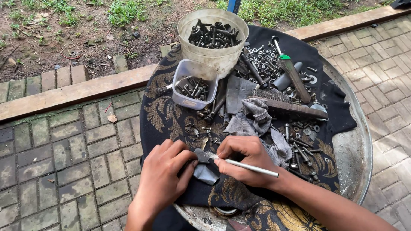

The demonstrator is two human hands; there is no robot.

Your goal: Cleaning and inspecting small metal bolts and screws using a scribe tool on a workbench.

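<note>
Left hand [165,171] clenched around small dark bolt [201,156] with grey rag [205,173]; right hand [244,160] pinching thin white brush [250,167], bristles touching bolt, above black patterned cloth [165,115]. Many loose bolts [299,147] left on cloth; others gathered in round tub [214,36] and square container [195,85]. Wire brush [287,105] unused nearby.

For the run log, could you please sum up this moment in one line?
left hand: pinches dark bolt | right hand: holds white brush on it | nearby: grey rag, round tray
</note>
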